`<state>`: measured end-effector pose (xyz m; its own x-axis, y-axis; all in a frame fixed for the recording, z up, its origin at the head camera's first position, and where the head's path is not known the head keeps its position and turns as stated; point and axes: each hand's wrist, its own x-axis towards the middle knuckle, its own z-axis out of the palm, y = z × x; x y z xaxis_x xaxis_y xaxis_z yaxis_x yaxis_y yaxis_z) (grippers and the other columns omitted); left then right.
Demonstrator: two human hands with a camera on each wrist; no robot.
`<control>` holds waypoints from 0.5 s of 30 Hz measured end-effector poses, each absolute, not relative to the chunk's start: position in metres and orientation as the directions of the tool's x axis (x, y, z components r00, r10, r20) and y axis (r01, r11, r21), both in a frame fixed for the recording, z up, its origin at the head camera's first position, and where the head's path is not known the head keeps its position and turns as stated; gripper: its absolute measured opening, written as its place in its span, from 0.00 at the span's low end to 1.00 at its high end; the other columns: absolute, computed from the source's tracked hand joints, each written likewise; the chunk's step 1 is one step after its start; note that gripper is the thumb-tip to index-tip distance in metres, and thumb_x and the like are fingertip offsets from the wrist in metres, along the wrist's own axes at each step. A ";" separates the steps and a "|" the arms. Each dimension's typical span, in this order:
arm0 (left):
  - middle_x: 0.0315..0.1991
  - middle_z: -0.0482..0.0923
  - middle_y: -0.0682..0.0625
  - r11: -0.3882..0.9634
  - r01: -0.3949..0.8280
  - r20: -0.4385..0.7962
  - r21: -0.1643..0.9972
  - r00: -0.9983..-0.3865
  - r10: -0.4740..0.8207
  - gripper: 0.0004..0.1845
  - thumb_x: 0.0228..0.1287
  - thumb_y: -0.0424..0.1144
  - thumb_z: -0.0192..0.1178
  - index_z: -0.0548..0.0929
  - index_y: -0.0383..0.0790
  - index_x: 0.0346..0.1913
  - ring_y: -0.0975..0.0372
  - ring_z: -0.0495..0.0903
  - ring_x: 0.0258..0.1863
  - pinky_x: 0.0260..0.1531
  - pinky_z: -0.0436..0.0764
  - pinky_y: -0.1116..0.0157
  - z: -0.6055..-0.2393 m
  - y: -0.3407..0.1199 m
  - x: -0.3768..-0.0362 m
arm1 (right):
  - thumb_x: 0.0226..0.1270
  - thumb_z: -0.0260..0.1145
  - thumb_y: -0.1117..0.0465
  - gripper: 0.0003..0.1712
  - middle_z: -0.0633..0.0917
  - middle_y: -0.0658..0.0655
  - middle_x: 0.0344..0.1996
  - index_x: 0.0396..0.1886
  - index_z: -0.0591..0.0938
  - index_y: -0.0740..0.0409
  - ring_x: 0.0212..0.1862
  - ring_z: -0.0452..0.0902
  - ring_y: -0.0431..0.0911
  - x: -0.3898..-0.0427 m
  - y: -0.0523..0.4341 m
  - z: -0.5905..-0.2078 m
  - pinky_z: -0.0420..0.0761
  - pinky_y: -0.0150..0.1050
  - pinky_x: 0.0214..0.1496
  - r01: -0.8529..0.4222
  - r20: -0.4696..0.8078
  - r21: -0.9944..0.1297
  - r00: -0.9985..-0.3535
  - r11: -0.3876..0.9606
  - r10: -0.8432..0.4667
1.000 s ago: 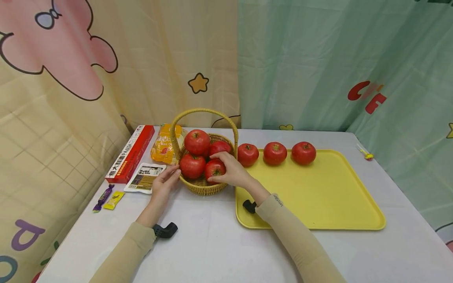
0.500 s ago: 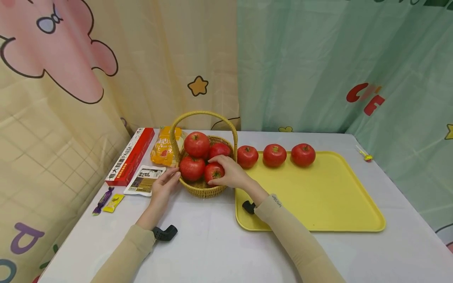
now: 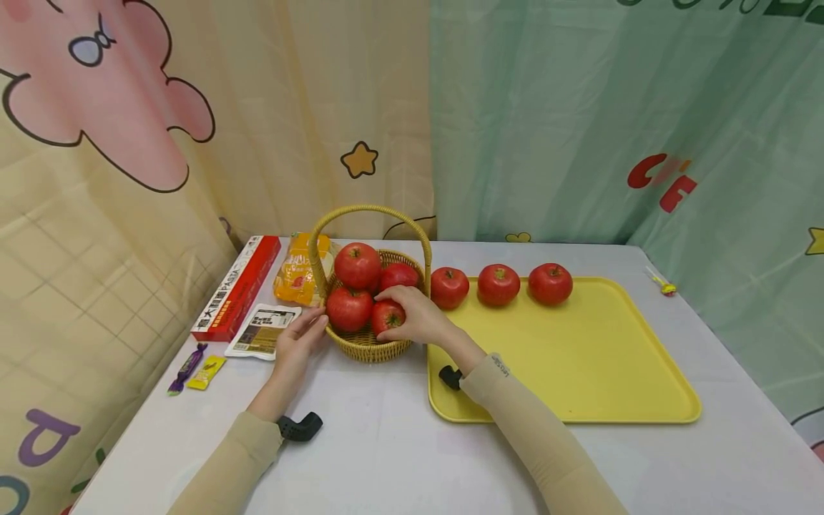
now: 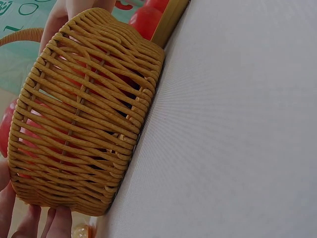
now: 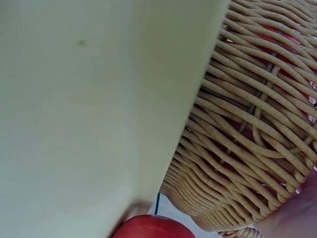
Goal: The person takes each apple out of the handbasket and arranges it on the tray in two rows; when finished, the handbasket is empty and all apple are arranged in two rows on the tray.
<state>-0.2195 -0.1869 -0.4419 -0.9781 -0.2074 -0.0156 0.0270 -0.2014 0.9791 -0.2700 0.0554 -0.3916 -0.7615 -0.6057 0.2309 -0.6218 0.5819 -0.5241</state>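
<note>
My right hand (image 3: 415,315) sits over the wicker basket (image 3: 367,345), fingers curled round the front apple (image 3: 387,316) at the basket's near right. My left hand (image 3: 297,336) rests flat-fingered against the basket's left wall. Three apples line the yellow tray's (image 3: 579,357) far edge on the tabletop (image 3: 386,443).

I see a white surface (image 3: 386,458) pushed against hanging curtains: a cream curtain (image 3: 212,121) with pink cartoon shapes on my left, a pale green curtain (image 3: 579,107) on my right, evenly lit.
</note>
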 end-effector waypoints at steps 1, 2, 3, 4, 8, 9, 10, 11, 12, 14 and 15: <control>0.63 0.66 0.49 -0.201 0.028 -0.015 0.979 -0.978 -0.207 0.26 0.62 0.37 0.62 0.71 0.29 0.61 0.68 0.74 0.51 0.49 0.78 0.71 -0.442 -0.187 -0.219 | 0.47 0.77 0.47 0.37 0.76 0.50 0.54 0.57 0.75 0.52 0.59 0.64 0.47 -0.270 0.055 -0.392 0.69 0.42 0.63 -0.621 0.229 -0.524 -0.761 0.583 -0.607; 0.63 0.66 0.49 -0.202 0.029 -0.014 0.979 -0.978 -0.207 0.26 0.62 0.36 0.62 0.71 0.29 0.61 0.68 0.74 0.50 0.48 0.78 0.71 -0.442 -0.187 -0.219 | 0.47 0.77 0.47 0.36 0.76 0.50 0.54 0.56 0.75 0.52 0.59 0.64 0.47 -0.270 0.055 -0.392 0.70 0.42 0.63 -0.620 0.224 -0.522 -0.762 0.586 -0.607; 0.63 0.66 0.49 -0.199 0.031 -0.012 0.979 -0.978 -0.207 0.25 0.62 0.36 0.62 0.71 0.29 0.60 0.68 0.74 0.50 0.48 0.78 0.71 -0.442 -0.187 -0.219 | 0.47 0.77 0.47 0.36 0.76 0.50 0.54 0.56 0.75 0.52 0.59 0.64 0.47 -0.270 0.054 -0.391 0.70 0.42 0.63 -0.620 0.221 -0.522 -0.762 0.587 -0.609; 0.63 0.66 0.49 -0.197 0.033 -0.009 0.980 -0.978 -0.208 0.25 0.62 0.36 0.62 0.71 0.29 0.60 0.68 0.74 0.50 0.48 0.78 0.71 -0.442 -0.187 -0.218 | 0.47 0.77 0.48 0.36 0.76 0.50 0.54 0.56 0.75 0.52 0.60 0.64 0.47 -0.270 0.054 -0.391 0.69 0.42 0.63 -0.620 0.219 -0.522 -0.761 0.586 -0.610; 0.63 0.66 0.49 -0.193 0.036 -0.005 0.981 -0.978 -0.207 0.26 0.63 0.36 0.62 0.71 0.28 0.61 0.68 0.74 0.50 0.48 0.78 0.71 -0.442 -0.187 -0.218 | 0.46 0.77 0.50 0.36 0.76 0.52 0.55 0.56 0.76 0.52 0.61 0.63 0.48 -0.270 0.052 -0.389 0.68 0.44 0.64 -0.624 0.211 -0.520 -0.755 0.583 -0.621; 0.63 0.66 0.49 -0.190 0.034 -0.006 0.981 -0.979 -0.205 0.26 0.63 0.36 0.62 0.71 0.28 0.61 0.68 0.73 0.51 0.48 0.78 0.71 -0.442 -0.187 -0.218 | 0.46 0.78 0.50 0.36 0.76 0.52 0.55 0.56 0.76 0.52 0.61 0.63 0.48 -0.270 0.052 -0.389 0.68 0.44 0.64 -0.625 0.209 -0.519 -0.754 0.583 -0.623; 0.63 0.66 0.49 -0.189 0.033 -0.007 0.981 -0.979 -0.204 0.26 0.62 0.37 0.62 0.71 0.28 0.61 0.68 0.73 0.51 0.48 0.78 0.71 -0.442 -0.187 -0.219 | 0.46 0.78 0.50 0.36 0.75 0.52 0.55 0.56 0.76 0.52 0.61 0.62 0.48 -0.270 0.052 -0.388 0.68 0.44 0.64 -0.626 0.205 -0.515 -0.753 0.585 -0.625; 0.63 0.66 0.49 -0.188 0.031 -0.008 0.982 -0.979 -0.202 0.26 0.62 0.37 0.62 0.71 0.28 0.61 0.68 0.73 0.51 0.48 0.78 0.71 -0.442 -0.187 -0.219 | 0.46 0.78 0.50 0.36 0.75 0.52 0.55 0.56 0.75 0.52 0.62 0.62 0.48 -0.270 0.052 -0.388 0.68 0.44 0.64 -0.625 0.201 -0.515 -0.753 0.587 -0.626; 0.63 0.66 0.49 -0.186 0.030 -0.008 0.982 -0.979 -0.201 0.27 0.62 0.37 0.62 0.71 0.28 0.61 0.68 0.73 0.51 0.48 0.78 0.71 -0.442 -0.187 -0.219 | 0.46 0.77 0.49 0.36 0.75 0.52 0.55 0.56 0.75 0.52 0.62 0.62 0.48 -0.269 0.052 -0.387 0.69 0.44 0.64 -0.625 0.198 -0.512 -0.754 0.590 -0.626; 0.63 0.66 0.49 -0.184 0.027 -0.011 0.983 -0.980 -0.201 0.27 0.62 0.38 0.63 0.71 0.29 0.61 0.67 0.73 0.51 0.48 0.78 0.71 -0.442 -0.187 -0.219 | 0.46 0.77 0.49 0.36 0.75 0.52 0.56 0.56 0.75 0.51 0.62 0.62 0.48 -0.269 0.052 -0.387 0.69 0.44 0.64 -0.622 0.191 -0.510 -0.756 0.595 -0.626; 0.63 0.66 0.49 -0.182 0.027 -0.010 0.983 -0.979 -0.201 0.27 0.62 0.38 0.63 0.71 0.29 0.61 0.67 0.73 0.52 0.48 0.78 0.72 -0.442 -0.187 -0.219 | 0.47 0.77 0.49 0.35 0.75 0.52 0.56 0.56 0.75 0.51 0.62 0.61 0.48 -0.269 0.052 -0.387 0.69 0.44 0.64 -0.620 0.189 -0.510 -0.757 0.596 -0.626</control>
